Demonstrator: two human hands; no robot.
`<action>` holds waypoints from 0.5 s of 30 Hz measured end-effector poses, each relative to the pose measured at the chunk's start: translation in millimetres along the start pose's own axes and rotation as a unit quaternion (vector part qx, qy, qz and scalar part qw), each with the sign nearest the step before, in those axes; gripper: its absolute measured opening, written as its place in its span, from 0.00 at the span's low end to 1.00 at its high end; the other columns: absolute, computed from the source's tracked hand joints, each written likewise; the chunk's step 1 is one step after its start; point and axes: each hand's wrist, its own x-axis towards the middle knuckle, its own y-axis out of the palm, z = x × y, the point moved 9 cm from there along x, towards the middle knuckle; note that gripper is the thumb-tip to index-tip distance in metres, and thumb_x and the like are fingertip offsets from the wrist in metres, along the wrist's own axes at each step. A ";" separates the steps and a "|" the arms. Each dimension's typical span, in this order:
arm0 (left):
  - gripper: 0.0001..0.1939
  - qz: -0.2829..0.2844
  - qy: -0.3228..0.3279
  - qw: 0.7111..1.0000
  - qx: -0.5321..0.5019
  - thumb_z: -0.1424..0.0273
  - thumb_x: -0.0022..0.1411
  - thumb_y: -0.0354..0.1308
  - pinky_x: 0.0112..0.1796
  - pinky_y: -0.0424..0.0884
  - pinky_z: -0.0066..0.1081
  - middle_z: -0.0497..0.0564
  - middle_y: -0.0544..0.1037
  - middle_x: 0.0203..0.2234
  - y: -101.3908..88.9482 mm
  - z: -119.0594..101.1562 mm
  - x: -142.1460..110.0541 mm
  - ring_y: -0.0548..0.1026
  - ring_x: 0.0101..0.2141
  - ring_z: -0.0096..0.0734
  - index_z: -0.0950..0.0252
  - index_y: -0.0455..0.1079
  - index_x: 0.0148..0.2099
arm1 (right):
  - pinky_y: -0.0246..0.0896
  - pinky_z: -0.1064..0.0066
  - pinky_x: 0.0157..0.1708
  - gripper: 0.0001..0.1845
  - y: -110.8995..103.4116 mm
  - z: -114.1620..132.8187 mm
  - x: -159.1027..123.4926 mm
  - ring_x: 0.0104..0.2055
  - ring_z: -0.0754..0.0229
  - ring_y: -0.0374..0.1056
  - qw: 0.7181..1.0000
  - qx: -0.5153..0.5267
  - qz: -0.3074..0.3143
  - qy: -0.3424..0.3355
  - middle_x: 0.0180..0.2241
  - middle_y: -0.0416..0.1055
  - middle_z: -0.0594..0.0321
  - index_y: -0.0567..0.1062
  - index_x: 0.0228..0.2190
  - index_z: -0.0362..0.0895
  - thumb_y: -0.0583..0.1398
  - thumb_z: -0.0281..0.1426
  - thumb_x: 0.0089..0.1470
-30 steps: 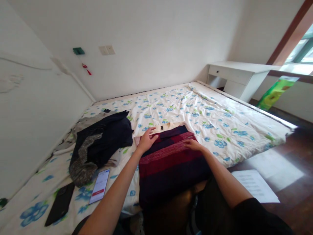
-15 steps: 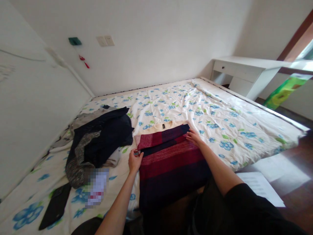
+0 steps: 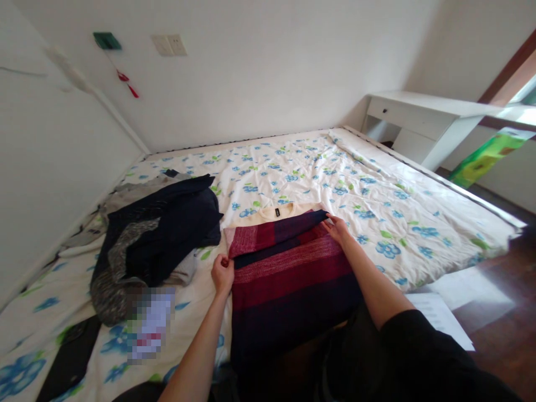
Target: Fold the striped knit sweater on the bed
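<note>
A sweater (image 3: 288,273) with cream, red, maroon and navy bands lies in front of me on the bed, its sleeves folded across the chest. The cream neckline with a small black label faces the wall. At the sweater's left edge, my left hand (image 3: 222,273) has its fingers closed on the fold of the sleeve. Over on the right side, my right hand (image 3: 336,230) pinches the navy cuff end between thumb and fingers, and that end is slightly raised. The sweater's lower end runs into shadow near my lap.
Dark and grey clothes (image 3: 167,229) are heaped on the left of the flowered bedsheet (image 3: 288,162). Nearer me lie a black phone (image 3: 71,357) and a blurred packet (image 3: 151,329). White paper sheets (image 3: 441,318) sit at the right edge; a white desk (image 3: 419,120) stands behind.
My right hand has gone from lying flat by the cuff to pinching it and lifting it a little. My left fingers have closed more tightly at the left edge. The view has shifted slightly.
</note>
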 end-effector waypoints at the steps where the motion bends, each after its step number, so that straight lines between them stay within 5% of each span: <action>1: 0.11 0.005 0.012 1.000 -0.002 0.75 0.66 0.59 0.42 0.66 0.33 0.44 0.69 0.28 -0.6 0.1 0.5 0.72 0.33 0.37 0.56 0.62 0.34 | 0.84 0.67 0.56 0.07 -6.9 6.5 0.3 0.49 0.57 0.81 1.000 -0.017 -0.012 -0.014 0.51 0.82 0.57 0.80 0.42 0.49 0.66 0.28 0.62; 5: 0.11 0.034 0.057 0.998 0.013 0.78 0.64 0.58 0.44 0.67 0.33 0.46 0.72 0.31 1.2 -3.4 -0.2 0.73 0.36 0.39 0.56 0.63 0.34 | 0.85 0.65 0.50 0.06 -39.7 17.8 -5.5 0.44 0.56 0.81 0.985 -0.151 -0.064 -0.045 0.42 0.83 0.58 0.81 0.40 0.49 0.66 0.28 0.60; 8: 0.12 0.019 0.057 0.997 0.045 0.78 0.65 0.58 0.43 0.67 0.34 0.47 0.72 0.31 -1.0 -3.7 -0.6 0.73 0.36 0.40 0.56 0.63 0.34 | 0.82 0.59 0.59 0.08 -55.5 17.5 -13.4 0.52 0.48 0.83 0.972 -0.219 -0.065 -0.055 0.42 0.85 0.54 0.85 0.39 0.47 0.66 0.27 0.57; 12: 0.11 0.011 0.044 0.994 0.103 0.76 0.68 0.58 0.42 0.67 0.36 0.49 0.72 0.32 -4.9 -1.7 -1.5 0.73 0.36 0.42 0.55 0.63 0.35 | 0.70 0.58 0.72 0.20 -52.0 33.2 -18.5 0.68 0.42 0.79 0.903 -0.406 -0.043 -0.129 0.56 0.88 0.49 0.92 0.47 0.44 0.64 0.27 0.58; 15: 0.07 0.016 0.087 0.984 0.157 0.74 0.69 0.59 0.47 0.72 0.40 0.54 0.76 0.39 -6.6 -13.0 -3.9 0.77 0.43 0.48 0.56 0.69 0.39 | 0.70 0.60 0.71 0.28 -45.0 38.3 -16.6 0.66 0.46 0.81 0.859 -0.488 -0.033 -0.151 0.60 0.87 0.53 0.92 0.56 0.45 0.59 0.29 0.62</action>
